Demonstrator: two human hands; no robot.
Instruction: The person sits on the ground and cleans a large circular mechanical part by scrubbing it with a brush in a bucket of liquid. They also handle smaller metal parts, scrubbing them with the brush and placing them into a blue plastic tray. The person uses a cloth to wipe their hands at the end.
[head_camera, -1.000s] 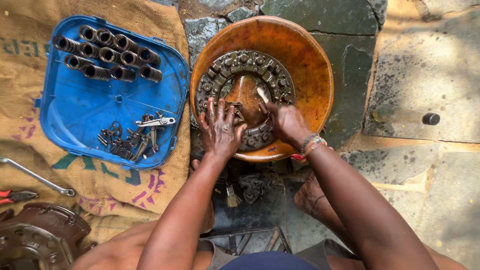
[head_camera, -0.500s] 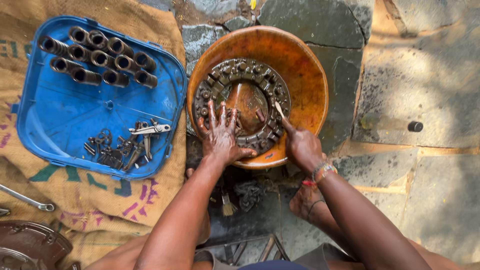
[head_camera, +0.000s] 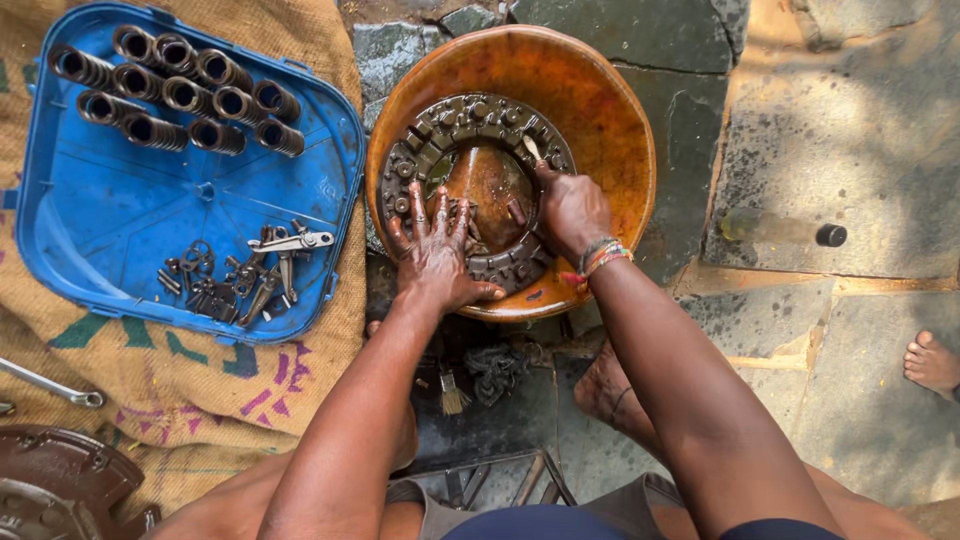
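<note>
The metal ring (head_camera: 470, 190), a round greasy plate studded with bolts and springs, lies flat in the orange bowl (head_camera: 610, 130), soaked in brownish liquid. Your left hand (head_camera: 435, 260) rests on the ring's near edge with the fingers spread wide, palm down, gripping nothing. Your right hand (head_camera: 570, 205) is closed around a small brush (head_camera: 530, 150), whose tip touches the ring's far right rim. Bright threads circle that wrist.

The bowl is smooth and glossy, and it sits on rough grey stone slabs (head_camera: 850, 110). Just left of it, the blue plastic tray (head_camera: 120, 230) lies on coarse burlap sacking (head_camera: 180, 390). In the tray's far corner dark metal tubes (head_camera: 180, 100) lie in rows; nearer you a heap of small levers and clips (head_camera: 245, 270) is scattered. A wrench (head_camera: 55, 385) lies on the sacking, and a rusty round cover (head_camera: 60, 485) sits at the lower left corner. A clear bottle with a dark cap (head_camera: 780, 228) lies on the stone to the right. Another person's bare foot (head_camera: 932, 362) shows at the right edge.
</note>
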